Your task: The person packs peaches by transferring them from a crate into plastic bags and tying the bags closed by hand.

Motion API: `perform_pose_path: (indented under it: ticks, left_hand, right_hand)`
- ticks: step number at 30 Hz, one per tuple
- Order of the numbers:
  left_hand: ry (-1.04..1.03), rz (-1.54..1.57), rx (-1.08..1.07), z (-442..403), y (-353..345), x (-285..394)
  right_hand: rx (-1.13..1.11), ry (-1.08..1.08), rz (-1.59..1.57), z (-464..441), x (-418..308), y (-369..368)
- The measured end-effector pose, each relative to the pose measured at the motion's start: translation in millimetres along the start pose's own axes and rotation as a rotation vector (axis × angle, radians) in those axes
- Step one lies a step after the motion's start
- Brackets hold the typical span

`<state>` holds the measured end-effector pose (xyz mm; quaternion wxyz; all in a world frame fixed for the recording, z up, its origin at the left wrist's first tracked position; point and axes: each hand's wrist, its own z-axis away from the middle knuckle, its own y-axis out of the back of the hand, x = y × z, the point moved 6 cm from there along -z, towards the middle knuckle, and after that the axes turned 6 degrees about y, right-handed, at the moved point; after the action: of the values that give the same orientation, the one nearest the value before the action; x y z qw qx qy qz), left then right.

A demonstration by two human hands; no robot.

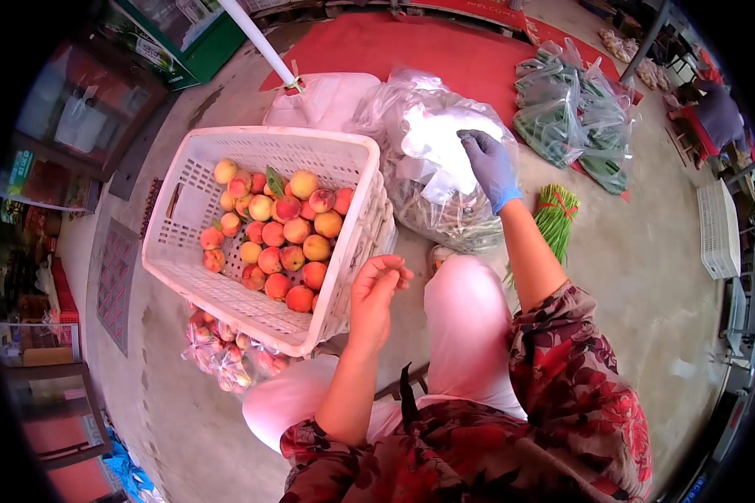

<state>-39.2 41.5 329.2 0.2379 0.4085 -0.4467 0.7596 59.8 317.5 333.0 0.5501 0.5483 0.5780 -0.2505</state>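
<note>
My left hand [381, 287] is bare, its fingers curled in with nothing visible in them. It hovers beside the right wall of a white plastic crate [252, 140] of peaches [270, 235]. A blue-purple glove covers my right hand [489, 166]. Its thumb and fingers are pinched together over bright white plastic [434, 147], on top of a large clear plastic bag [453, 220]. I cannot make out what lies between those fingertips. Brownish contents show dimly through the bag.
Clear bags of peaches [229, 359] lie below the crate. A bundle of green stalks [555, 220] tied in red is right of the large bag. Bagged green vegetables [554, 109] sit farther back. A white pole [260, 40] rises behind the crate. Another white crate [717, 228] stands far right.
</note>
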Motion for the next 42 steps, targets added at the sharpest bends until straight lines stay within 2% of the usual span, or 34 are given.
perform_pose_path:
  ticks: [2,5,6,7,9,12,15,16,20,23,25,27,28,30,31,33,34,37,38,41,42]
  left_hand:
    - [0.092,0.021,0.022,-27,-2,-32]
    - [0.225,0.020,0.097,-61,2,-64]
    - [0.264,0.005,0.107,-71,4,-72]
    - [0.284,-0.008,0.110,-80,4,-74]
    - [0.329,-0.027,0.124,-93,5,-83]
    - [0.372,-0.006,0.143,-111,8,-95]
    - [0.390,0.035,0.138,-119,3,-101]
    - [0.398,0.030,0.140,-120,2,-103]
    - [0.418,0.032,0.141,-133,-4,-112]
    - [0.457,-0.013,0.130,-147,-13,-120]
    - [0.468,-0.040,0.128,-153,-24,-124]
    - [0.468,-0.124,0.206,-155,-32,-132]
    - [0.470,-0.172,0.246,-157,-31,-133]
    - [0.495,-0.012,0.237,-155,-32,-136]
    - [0.509,0.067,0.232,-155,-32,-137]
    - [0.403,0.166,0.172,-168,-16,-155]
    - [0.350,0.214,0.141,-173,-11,-158]
    - [0.260,0.129,0.293,-186,8,-164]
    - [0.239,0.088,0.292,-191,17,-169]
    - [0.335,0.091,0.414,-188,30,-152]
    - [0.348,0.097,0.406,-187,30,-147]
  right_hand:
    - [0.000,-0.029,0.320,-32,67,4]
    - [-0.014,-0.069,0.591,-73,125,-23]
    - [-0.040,-0.140,0.610,-84,136,-32]
    - [-0.022,-0.085,0.721,-96,143,-42]
    - [0.193,0.041,0.964,-105,144,-56]
    - [-0.307,-0.204,0.945,-118,174,-71]
    - [-0.103,-0.103,0.698,-109,190,-62]
    - [0.008,0.065,0.662,-98,167,-51]
    - [-0.098,0.023,0.677,-53,119,-12]
    - [-0.177,0.072,0.749,-12,109,-10]
    - [-0.318,0.031,0.672,14,105,-19]
    - [-0.497,-0.609,-0.004,53,126,-40]
    - [-0.528,-0.682,-0.141,64,126,-48]
    - [-0.583,-0.826,-0.417,82,126,-62]
    - [-0.574,-0.810,-0.497,85,131,-68]
    - [-0.553,-0.781,-0.659,90,140,-77]
    - [-0.646,-0.840,-0.650,92,133,-75]
    - [-0.574,-0.925,-0.772,93,118,-71]
    - [-0.479,-0.949,-0.840,96,131,-73]
    - [-0.232,-0.711,-0.773,69,142,-46]
    - [-0.098,-0.650,-0.637,59,147,-34]
